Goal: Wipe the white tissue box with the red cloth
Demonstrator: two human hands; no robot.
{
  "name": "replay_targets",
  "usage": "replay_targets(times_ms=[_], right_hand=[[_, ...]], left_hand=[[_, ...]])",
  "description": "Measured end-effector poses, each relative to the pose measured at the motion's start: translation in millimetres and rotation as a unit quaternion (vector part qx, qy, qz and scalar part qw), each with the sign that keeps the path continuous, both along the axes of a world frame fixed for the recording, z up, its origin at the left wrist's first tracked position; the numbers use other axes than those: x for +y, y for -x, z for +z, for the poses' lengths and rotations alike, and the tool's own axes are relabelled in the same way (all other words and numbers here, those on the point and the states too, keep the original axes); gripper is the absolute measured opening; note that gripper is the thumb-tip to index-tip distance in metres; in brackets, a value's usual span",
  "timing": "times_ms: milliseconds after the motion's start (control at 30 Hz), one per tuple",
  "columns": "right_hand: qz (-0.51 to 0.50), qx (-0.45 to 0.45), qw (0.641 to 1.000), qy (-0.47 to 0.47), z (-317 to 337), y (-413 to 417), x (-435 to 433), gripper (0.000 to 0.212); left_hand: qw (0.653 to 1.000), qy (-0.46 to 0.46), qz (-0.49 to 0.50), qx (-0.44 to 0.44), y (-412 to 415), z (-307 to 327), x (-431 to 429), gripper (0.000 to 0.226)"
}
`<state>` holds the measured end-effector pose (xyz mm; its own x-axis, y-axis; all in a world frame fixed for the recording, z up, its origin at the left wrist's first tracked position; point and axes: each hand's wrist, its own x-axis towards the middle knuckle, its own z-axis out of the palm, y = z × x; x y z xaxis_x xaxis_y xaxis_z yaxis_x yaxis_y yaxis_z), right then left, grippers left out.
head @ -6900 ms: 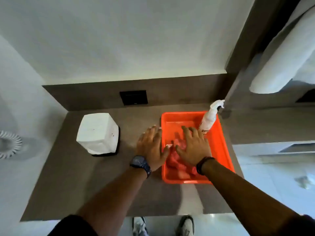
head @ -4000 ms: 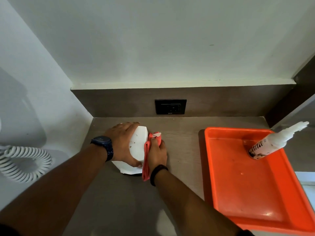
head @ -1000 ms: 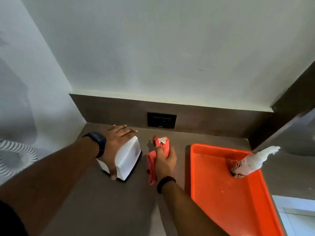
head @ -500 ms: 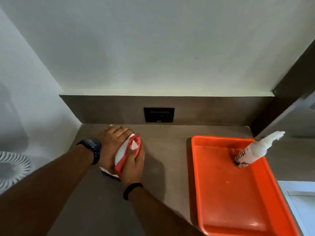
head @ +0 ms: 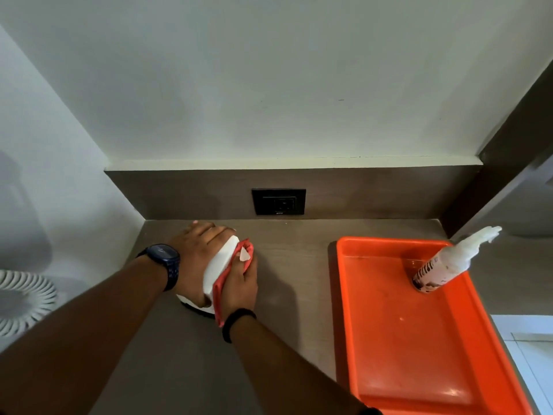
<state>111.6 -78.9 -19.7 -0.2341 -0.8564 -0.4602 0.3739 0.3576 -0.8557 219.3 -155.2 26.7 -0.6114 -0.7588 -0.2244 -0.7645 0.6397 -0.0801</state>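
The white tissue box (head: 217, 265) stands on the brown counter near the back left corner, mostly covered by my hands. My left hand (head: 196, 259), with a dark watch on the wrist, grips the box over its top and left side. My right hand (head: 241, 284) presses the red cloth (head: 221, 283) flat against the box's right face. The cloth hangs down along that face, with a small white tag showing near its top.
An orange tray (head: 419, 333) lies on the right of the counter (head: 293, 265), with a white spray bottle (head: 449, 262) leaning in its far corner. A black wall socket (head: 279, 201) sits in the backsplash. A white coiled cord (head: 21, 301) hangs at the left wall.
One second ago my right hand held the cloth on the counter beside the box. It has since moved left and now presses the cloth on the box's right side. My left hand keeps its grip.
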Motion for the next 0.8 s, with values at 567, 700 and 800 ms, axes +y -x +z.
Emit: replay_targets(times_ms=[567,700,800], right_hand=[[0.024,0.031,0.999,0.004,13,5,-1,0.053],[0.02,0.032,0.998,-0.053,19,10,-6,0.047],[0.013,0.036,0.999,-0.039,24,11,-3,0.046]], left_hand=[[0.999,-0.003,-0.006,-0.032,0,3,-1,0.14],[1.0,-0.007,0.009,-0.028,-1,1,0,0.142],[1.0,-0.003,0.009,-0.026,-1,2,1,0.14]])
